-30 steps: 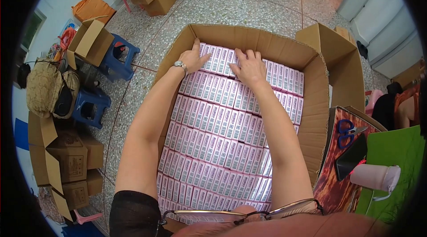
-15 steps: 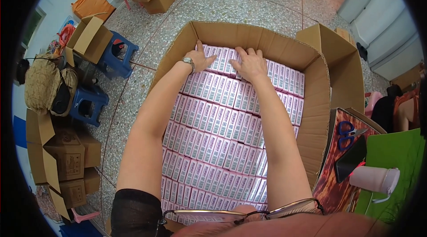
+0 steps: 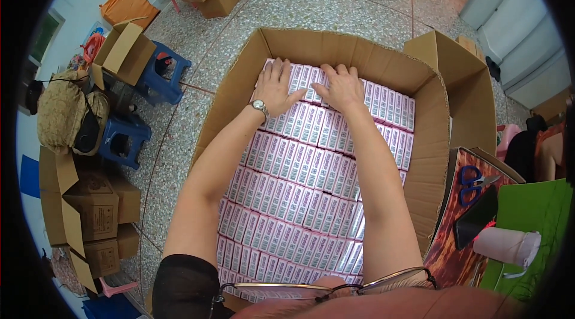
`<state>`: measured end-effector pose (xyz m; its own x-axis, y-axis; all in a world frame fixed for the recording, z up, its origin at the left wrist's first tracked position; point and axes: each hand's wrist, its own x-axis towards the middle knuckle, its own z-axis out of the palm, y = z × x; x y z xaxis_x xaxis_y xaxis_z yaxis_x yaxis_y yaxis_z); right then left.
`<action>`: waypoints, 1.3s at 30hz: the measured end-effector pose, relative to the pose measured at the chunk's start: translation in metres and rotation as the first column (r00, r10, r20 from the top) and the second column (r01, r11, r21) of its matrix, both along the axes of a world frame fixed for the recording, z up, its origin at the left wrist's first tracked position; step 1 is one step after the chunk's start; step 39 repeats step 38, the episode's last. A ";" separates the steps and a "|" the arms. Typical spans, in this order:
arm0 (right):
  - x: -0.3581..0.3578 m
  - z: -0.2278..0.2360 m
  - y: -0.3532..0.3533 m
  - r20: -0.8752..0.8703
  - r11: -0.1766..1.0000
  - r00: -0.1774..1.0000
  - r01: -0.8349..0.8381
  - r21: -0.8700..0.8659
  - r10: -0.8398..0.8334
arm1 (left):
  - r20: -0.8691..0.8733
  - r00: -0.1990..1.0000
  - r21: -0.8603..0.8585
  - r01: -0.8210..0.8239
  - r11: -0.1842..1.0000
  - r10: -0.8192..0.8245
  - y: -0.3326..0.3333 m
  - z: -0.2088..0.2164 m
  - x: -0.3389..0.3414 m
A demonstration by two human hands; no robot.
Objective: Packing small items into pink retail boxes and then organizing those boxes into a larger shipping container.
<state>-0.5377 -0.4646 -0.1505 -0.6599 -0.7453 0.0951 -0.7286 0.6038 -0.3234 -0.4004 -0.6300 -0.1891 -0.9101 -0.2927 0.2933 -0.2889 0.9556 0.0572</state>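
A large open cardboard carton (image 3: 431, 109) stands in front of me, filled with tight rows of small white-and-pink boxes (image 3: 293, 184). My left hand (image 3: 276, 88), a watch (image 3: 260, 106) on its wrist, lies flat on the far-left end of the farthest row, fingers stretched toward the far wall. To its right, my right hand (image 3: 342, 89) rests on the same row with fingers spread, fingertips near the far wall. The two thumbs point toward each other, with a few boxes showing between the hands. Neither hand lifts anything. My forearms cover parts of the rows.
On the right, a patterned surface (image 3: 446, 223) holds blue-handled scissors (image 3: 470, 184), a dark phone (image 3: 476, 217) and a pale tumbler (image 3: 503, 246). Another open carton (image 3: 470, 97) adjoins mine. Blue stools (image 3: 124, 139) and opened cartons (image 3: 90, 214) stand left. A person (image 3: 548, 154) sits far right.
My left hand has shifted from the far-left corner onto the tops of the boxes, its fingers now laid forward. My right hand stays on the far row. The view has shifted slightly.
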 end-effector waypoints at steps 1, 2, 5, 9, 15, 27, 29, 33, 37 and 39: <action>-0.001 -0.001 -0.003 -0.005 1.000 1.000 -0.011 -0.001 0.011 | 0.051 0.998 0.009 -0.032 0.999 0.032 -0.005 -0.006 0.001; -0.002 -0.001 -0.001 -0.009 1.000 1.000 -0.016 0.005 0.016 | 0.103 0.993 0.025 -0.059 0.998 0.056 -0.004 -0.007 0.001; -0.017 0.006 -0.003 0.020 0.999 1.000 0.001 0.047 -0.002 | 0.135 0.991 0.079 -0.032 0.996 0.022 -0.002 -0.001 -0.006; -0.026 0.008 -0.009 0.066 0.998 0.997 0.028 0.055 -0.032 | 0.186 0.982 0.097 -0.052 0.994 0.033 0.004 0.000 -0.009; -0.046 -0.022 0.047 0.343 0.818 0.931 0.096 -0.567 0.128 | 0.180 0.982 0.130 -0.076 0.989 0.052 0.003 -0.006 -0.005; -0.034 -0.011 0.038 0.219 0.937 0.976 0.068 -0.344 0.010 | 0.179 0.984 0.126 -0.040 0.991 0.016 0.013 0.011 -0.006; -0.042 -0.024 0.044 0.116 0.953 0.993 0.032 -0.302 0.004 | 0.013 1.000 0.034 0.028 0.999 -0.029 0.037 0.009 -0.019; -0.037 -0.028 0.031 0.119 0.963 0.992 -0.009 -0.268 0.042 | -0.225 0.952 0.177 0.251 0.952 -0.209 0.055 -0.003 -0.056; -0.048 -0.009 0.033 0.251 0.993 0.968 0.014 -0.120 0.017 | -0.203 0.952 0.209 0.271 0.940 -0.230 0.050 0.006 -0.071; -0.047 -0.002 0.031 0.292 0.998 0.956 0.009 -0.061 0.009 | -0.166 0.963 0.200 0.246 0.949 -0.214 0.045 0.005 -0.074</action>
